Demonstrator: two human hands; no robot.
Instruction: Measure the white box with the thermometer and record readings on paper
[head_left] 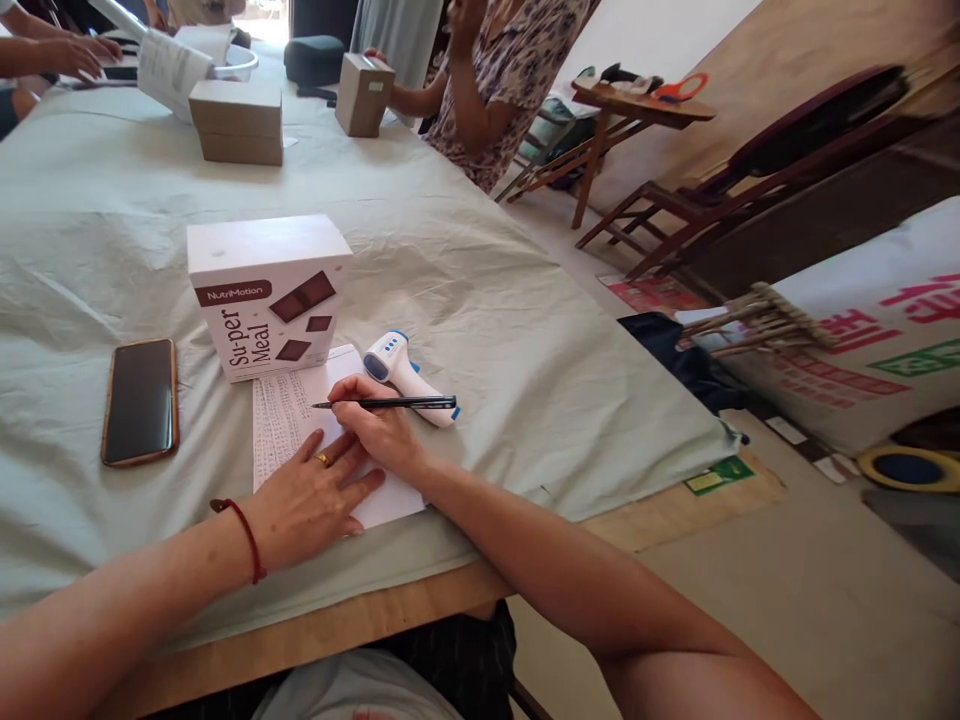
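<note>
A black pen [405, 403] is gripped in my right hand [375, 425], its tip pointing left over a sheet of paper [281, 420] covered with rows of handwriting. Whether the tip touches the paper I cannot tell. My left hand [300, 505] lies flat with fingers spread on the lower part of the sheet; a ring and a red cord bracelet [251, 540] are on it. Just behind the paper stands a white NutriMotion Su-per Meal box [266, 300]. Beside my right hand lies a white and blue infrared thermometer [405, 375], partly hidden by the pen.
A smartphone [140, 402] lies dark-screened at the left on the cloth-covered table [510, 400]. Farther back are two brown cardboard boxes, one [236, 125] standing free, the other [364, 95] touched by another person's hand. A second person's hands [71, 55] rest at the far left.
</note>
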